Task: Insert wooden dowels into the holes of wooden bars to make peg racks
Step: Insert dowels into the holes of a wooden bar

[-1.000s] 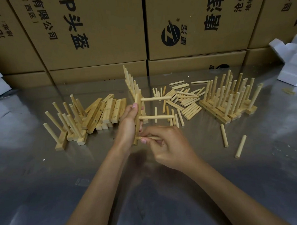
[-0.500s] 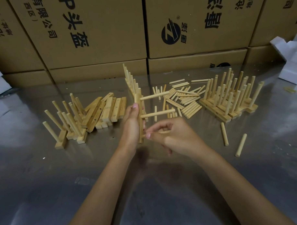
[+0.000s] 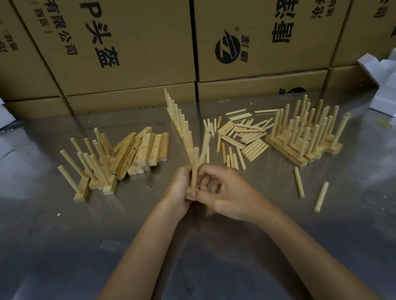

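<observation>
Mostly hidden, the bar [image 3: 189,196] sits gripped by both hands' curled fingers [image 3: 203,193].

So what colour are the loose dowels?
Pale, light wood dowels; head view.

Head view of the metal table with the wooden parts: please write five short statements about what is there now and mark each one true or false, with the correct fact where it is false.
1. Both hands hold one light wooden bar with round dowels. True; the left hand and the right hand both have a grip on it.
2. The loose pale wooden dowels lie left of the hands. False; they lie behind and to the right.
3. Two single stray dowels lie on the shiny metal table at the right. True.
4. The bare wooden bars with holes stand upright. False; they lie flat or leaning in a pile.
5. Brown cardboard boxes stand behind the table. True.
</observation>
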